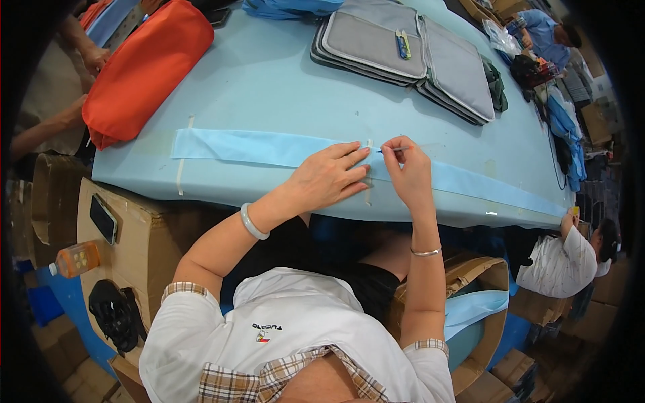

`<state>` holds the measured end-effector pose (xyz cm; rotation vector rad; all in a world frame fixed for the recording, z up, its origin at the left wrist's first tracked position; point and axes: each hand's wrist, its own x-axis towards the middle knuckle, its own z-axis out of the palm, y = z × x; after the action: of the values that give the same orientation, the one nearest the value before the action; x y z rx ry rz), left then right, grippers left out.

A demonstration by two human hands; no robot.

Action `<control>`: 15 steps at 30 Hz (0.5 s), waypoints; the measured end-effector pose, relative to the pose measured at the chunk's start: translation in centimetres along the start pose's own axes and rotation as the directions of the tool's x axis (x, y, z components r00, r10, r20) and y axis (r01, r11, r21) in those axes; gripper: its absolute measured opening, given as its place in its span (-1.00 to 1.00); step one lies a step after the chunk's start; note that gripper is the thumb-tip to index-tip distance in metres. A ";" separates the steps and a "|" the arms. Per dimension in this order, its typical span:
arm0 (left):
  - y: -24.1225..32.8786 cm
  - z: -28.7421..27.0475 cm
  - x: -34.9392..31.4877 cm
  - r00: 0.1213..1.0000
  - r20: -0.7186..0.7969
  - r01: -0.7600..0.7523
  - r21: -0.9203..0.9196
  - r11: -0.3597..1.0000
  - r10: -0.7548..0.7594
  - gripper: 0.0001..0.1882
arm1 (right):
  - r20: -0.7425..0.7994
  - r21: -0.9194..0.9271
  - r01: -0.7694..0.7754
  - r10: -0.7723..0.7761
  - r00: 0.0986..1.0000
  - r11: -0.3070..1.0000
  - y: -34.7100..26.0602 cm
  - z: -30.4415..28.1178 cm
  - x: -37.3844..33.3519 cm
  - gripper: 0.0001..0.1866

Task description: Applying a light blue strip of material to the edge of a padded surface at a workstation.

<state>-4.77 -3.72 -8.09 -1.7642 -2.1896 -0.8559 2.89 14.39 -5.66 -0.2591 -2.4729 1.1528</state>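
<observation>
A long light-blue fabric strip (235, 146) runs along the near side of the table, past both my hands. My left hand (329, 176) lies flat on it, fingers stretched out toward the right, beside a piece of pale tape (369, 195) on the table. In a pinch, my right hand (408, 169) holds a slim pen (380, 151). Its tip points left, at the strip, just past my left fingertips. Whether the tip touches the cloth, I cannot tell.
Stacked grey fabric panels (457, 74) lie at the far right, topped by yellow thread snips (403, 46). A co-worker's hands are beside an orange-red fabric piece (151, 70) at far left. A cardboard box (127, 235) bearing a phone (103, 219) stands by my left arm; an open carton (494, 322) is at right.
</observation>
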 end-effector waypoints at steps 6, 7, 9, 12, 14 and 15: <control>-0.2 0.0 0.0 1.000 -0.007 0.000 0.012 1.000 0.000 -0.72 | 0.018 -0.075 0.019 -0.017 1.000 0.997 0.5 0.6 1.0 -0.91; -0.2 0.1 0.0 1.000 -0.005 0.001 0.013 1.000 -0.001 -0.72 | 0.028 -0.083 0.000 0.002 1.000 0.997 0.5 0.6 1.0 -0.91; -0.3 0.2 0.0 0.998 -0.051 -0.027 0.011 1.000 0.027 -0.74 | 0.029 -0.082 0.002 0.001 1.000 0.997 0.6 0.8 1.1 -0.92; -0.2 0.3 0.0 0.999 -0.045 -0.017 0.001 1.000 0.017 -0.74 | 0.028 -0.101 0.019 -0.016 0.999 0.995 0.7 0.8 1.1 -0.92; -0.2 0.1 0.0 1.000 -0.019 -0.009 0.006 1.000 0.009 -0.74 | 0.028 -0.118 0.034 -0.031 0.999 0.992 0.8 0.8 1.1 -0.92; -0.2 0.1 0.0 1.000 0.007 0.000 0.012 1.000 0.000 -0.72 | 0.025 -0.109 0.033 -0.031 0.999 0.993 0.8 0.8 1.1 -0.92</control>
<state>-4.93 -3.71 -8.24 -1.7650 -2.1944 -0.8357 1.57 14.66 -6.44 -0.2374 -2.5552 1.0141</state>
